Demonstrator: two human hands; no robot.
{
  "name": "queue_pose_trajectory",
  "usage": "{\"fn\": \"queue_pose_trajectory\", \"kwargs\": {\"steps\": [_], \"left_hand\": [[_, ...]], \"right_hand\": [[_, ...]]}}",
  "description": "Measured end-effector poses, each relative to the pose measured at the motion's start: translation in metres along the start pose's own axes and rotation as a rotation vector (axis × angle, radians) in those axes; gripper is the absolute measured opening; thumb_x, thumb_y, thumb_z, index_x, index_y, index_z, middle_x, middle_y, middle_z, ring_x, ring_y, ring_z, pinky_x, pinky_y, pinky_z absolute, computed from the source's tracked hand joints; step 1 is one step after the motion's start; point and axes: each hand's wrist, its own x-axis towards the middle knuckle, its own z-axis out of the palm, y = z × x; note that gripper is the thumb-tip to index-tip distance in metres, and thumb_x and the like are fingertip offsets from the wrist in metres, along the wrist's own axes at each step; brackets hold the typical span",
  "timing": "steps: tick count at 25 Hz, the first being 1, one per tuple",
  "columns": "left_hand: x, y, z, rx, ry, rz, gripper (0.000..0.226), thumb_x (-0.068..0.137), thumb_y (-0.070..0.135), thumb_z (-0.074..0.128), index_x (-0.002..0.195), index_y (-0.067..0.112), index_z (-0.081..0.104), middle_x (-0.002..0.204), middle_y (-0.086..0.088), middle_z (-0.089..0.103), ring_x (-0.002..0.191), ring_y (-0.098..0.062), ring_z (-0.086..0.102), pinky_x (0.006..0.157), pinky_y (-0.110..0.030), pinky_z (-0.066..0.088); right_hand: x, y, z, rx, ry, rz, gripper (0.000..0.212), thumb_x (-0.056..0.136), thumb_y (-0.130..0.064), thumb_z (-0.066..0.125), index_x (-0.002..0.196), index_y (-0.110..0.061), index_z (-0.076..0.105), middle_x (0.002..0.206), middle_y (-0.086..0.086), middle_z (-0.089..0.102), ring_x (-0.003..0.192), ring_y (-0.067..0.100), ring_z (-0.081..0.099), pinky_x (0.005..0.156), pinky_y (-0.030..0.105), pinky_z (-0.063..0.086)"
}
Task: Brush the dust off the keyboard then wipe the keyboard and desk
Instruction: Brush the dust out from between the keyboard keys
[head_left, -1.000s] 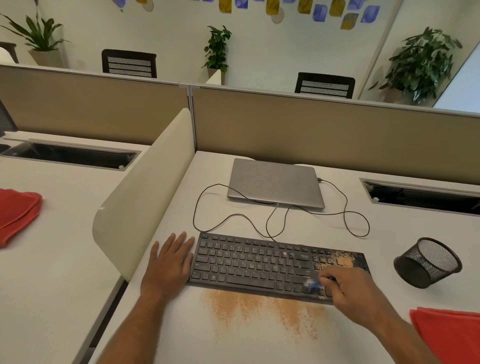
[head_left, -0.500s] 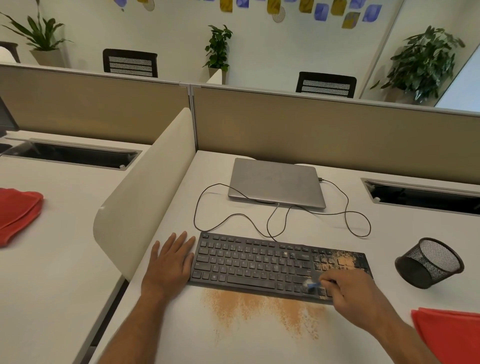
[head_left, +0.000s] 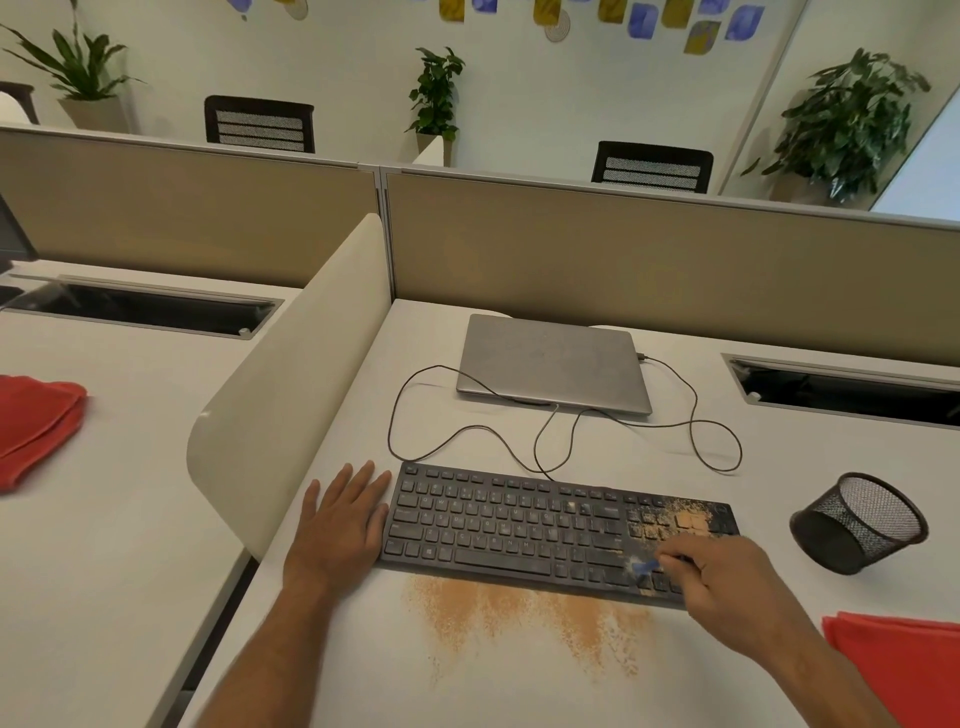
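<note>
Keyboard (head_left: 519, 530) lies on the white counter (head_left: 467, 691), its right keys under the right hand (head_left: 727, 582), whose fingers pinch a small blue brush (head_left: 644, 566). Left hand (head_left: 337, 525) rests flat, fingers straight, touching its left end. Orange dust (head_left: 519, 618) spreads just below both; beige partitions (head_left: 649, 260) stand beyond.

My left hand (head_left: 340, 525) lies flat, fingers straight and together. My right hand (head_left: 727, 582) curls its grip, fingers pinched, forearm angled inward.

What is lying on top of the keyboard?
Orange dust covers the right end of the keyboard. The right hand holds a small blue brush there and hides the keys beneath it.
</note>
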Motion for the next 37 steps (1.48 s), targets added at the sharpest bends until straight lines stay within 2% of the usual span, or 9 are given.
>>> {"fn": "queue_pose_trajectory", "kwargs": {"steps": [3,7,11,15,19,23,27,32,37], "left_hand": [[0.000,0.000,0.000,-0.003,0.005,0.000,0.076,0.088,0.057,-0.003,0.157,0.039,0.023,0.165,0.017,0.013,0.153,-0.006,0.000,0.124,-0.039,-0.007],[0.000,0.000,0.000,-0.003,0.001,-0.001,0.077,0.088,0.057,-0.004,0.157,0.039,0.023,0.165,0.016,0.013,0.153,-0.007,0.000,0.124,-0.040,-0.007],[0.000,-0.001,0.001,-0.011,0.006,0.004,0.076,0.089,0.057,-0.002,0.157,0.038,0.024,0.165,0.016,0.014,0.153,-0.007,0.001,0.124,-0.040,-0.006],[0.000,-0.001,0.001,-0.006,-0.001,0.002,0.076,0.088,0.057,-0.004,0.157,0.039,0.022,0.165,0.016,0.012,0.153,-0.006,-0.002,0.124,-0.039,-0.008],[0.000,-0.001,0.000,-0.012,-0.001,0.000,0.075,0.088,0.057,-0.003,0.157,0.039,0.023,0.165,0.017,0.013,0.153,-0.006,-0.001,0.124,-0.039,-0.008],[-0.001,0.000,-0.001,-0.007,-0.004,-0.002,0.076,0.088,0.056,-0.004,0.157,0.039,0.022,0.165,0.017,0.011,0.153,-0.005,-0.003,0.124,-0.040,-0.008],[-0.001,0.000,-0.001,-0.008,0.002,-0.001,0.076,0.088,0.057,-0.004,0.157,0.039,0.023,0.165,0.017,0.013,0.153,-0.006,-0.001,0.125,-0.040,-0.007],[-0.001,0.001,-0.001,-0.013,-0.001,0.000,0.076,0.088,0.057,-0.004,0.157,0.039,0.022,0.165,0.017,0.012,0.153,-0.005,-0.002,0.124,-0.039,-0.008],[-0.002,0.001,-0.002,-0.003,-0.001,0.003,0.076,0.088,0.057,-0.004,0.157,0.039,0.022,0.165,0.017,0.012,0.153,-0.006,-0.002,0.124,-0.039,-0.008]], "right_hand": [[-0.001,0.003,-0.005,0.073,0.022,0.005,0.019,0.088,-0.017,0.064,0.090,-0.034,0.073,0.071,-0.022,0.065,0.064,0.007,0.060,0.054,0.012,0.043],[-0.002,0.003,-0.007,0.053,-0.148,-0.040,0.031,0.088,-0.020,0.063,0.069,-0.045,0.062,0.061,-0.022,0.063,0.066,0.008,0.059,0.053,0.019,0.043],[-0.002,0.002,-0.006,0.089,-0.025,-0.035,0.025,0.089,-0.018,0.063,0.089,-0.043,0.069,0.065,-0.025,0.063,0.065,0.005,0.059,0.053,0.014,0.043],[-0.003,0.004,-0.007,0.061,-0.140,-0.032,0.034,0.088,-0.018,0.063,0.067,-0.045,0.059,0.060,-0.027,0.060,0.068,0.001,0.058,0.054,0.012,0.040],[-0.005,0.003,-0.008,0.069,-0.043,-0.030,0.021,0.086,-0.015,0.066,0.083,-0.034,0.072,0.064,-0.029,0.060,0.072,-0.001,0.058,0.057,0.011,0.042],[-0.007,-0.001,-0.003,0.096,-0.095,-0.065,0.023,0.086,-0.015,0.066,0.074,-0.035,0.070,0.066,-0.026,0.063,0.072,0.002,0.059,0.055,0.015,0.044],[-0.006,-0.006,0.006,0.126,-0.014,-0.146,0.019,0.085,-0.015,0.067,0.094,-0.031,0.074,0.075,-0.030,0.065,0.078,-0.002,0.061,0.063,0.012,0.049],[-0.007,-0.003,0.004,0.092,-0.206,-0.173,0.029,0.087,-0.016,0.063,0.073,-0.041,0.065,0.065,-0.028,0.062,0.069,0.003,0.060,0.055,0.013,0.043],[-0.014,-0.005,0.011,0.173,-0.127,-0.168,0.019,0.088,-0.019,0.064,0.096,-0.034,0.073,0.072,-0.031,0.064,0.071,0.000,0.062,0.057,0.012,0.044]]}}
